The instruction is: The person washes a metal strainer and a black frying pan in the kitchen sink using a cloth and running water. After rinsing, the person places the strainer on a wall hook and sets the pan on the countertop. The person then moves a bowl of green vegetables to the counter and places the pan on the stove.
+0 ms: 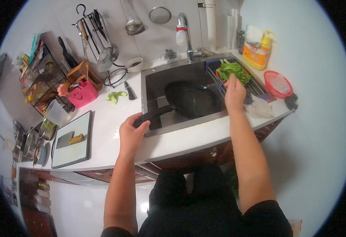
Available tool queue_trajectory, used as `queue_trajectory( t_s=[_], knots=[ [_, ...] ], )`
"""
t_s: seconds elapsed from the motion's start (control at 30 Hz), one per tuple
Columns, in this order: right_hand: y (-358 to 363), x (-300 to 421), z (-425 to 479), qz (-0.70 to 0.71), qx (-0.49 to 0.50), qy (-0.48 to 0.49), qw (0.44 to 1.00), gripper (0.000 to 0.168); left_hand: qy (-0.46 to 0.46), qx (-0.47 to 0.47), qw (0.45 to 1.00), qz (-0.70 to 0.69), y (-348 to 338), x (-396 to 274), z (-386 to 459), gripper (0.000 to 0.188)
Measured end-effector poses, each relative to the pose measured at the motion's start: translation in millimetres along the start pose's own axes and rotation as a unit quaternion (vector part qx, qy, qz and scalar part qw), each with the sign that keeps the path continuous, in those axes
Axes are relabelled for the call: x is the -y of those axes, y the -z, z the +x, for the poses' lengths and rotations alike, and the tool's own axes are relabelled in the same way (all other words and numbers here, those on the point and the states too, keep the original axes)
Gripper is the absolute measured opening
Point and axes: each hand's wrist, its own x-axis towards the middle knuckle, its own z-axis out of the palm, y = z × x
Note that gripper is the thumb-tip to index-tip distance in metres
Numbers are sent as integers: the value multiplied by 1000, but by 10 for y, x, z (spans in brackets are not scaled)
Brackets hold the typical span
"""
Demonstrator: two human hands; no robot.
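My left hand point(132, 127) is wrapped around the handle of a black frying pan point(195, 99). The pan sits tilted inside the dark sink basin point(153, 83), its handle sticking out over the front left rim. At the sink's right side, my right hand point(235, 93) is at the near edge of a heap of leafy greens point(233, 71). The greens rest in a red basket point(218, 74), mostly covered by leaves, on a drying rack point(257, 87) across the basin. The fingers are close together, but whether they grip leaves or rim is hidden.
Above the sink rises a faucet point(187, 35). Left on the counter are a paring knife point(129, 91), leaf scraps point(115, 96) and a cutting board point(82, 151) with a cleaver point(72, 139). At right stand a soap bottle point(256, 56), a red basket point(275, 80) and a cloth point(259, 107).
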Motion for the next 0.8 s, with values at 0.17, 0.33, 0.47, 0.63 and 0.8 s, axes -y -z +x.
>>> queue_trajectory(
  t_s=[0.17, 0.33, 0.47, 0.63, 0.8],
  knots=[
    [-49, 1, -15, 20, 10, -26, 999, 50, -13, -2, 1000, 11, -9, -110, 81, 39],
    [-47, -22, -3, 17, 13, -23, 999, 50, -29, -4, 999, -41, -148, -248, 201, 38],
    [-60, -86, 19, 2, 22, -51, 998, 50, -13, -13, 996, -89, -190, -202, 200, 37],
    [-73, -59, 12, 13, 24, -48, 998, 50, 23, -21, 994, -100, -140, -116, 132, 37],
    [-67, -106, 31, 4, 26, -47, 999, 50, -15, -37, 997, -73, -98, -5, 98, 38]
  ],
)
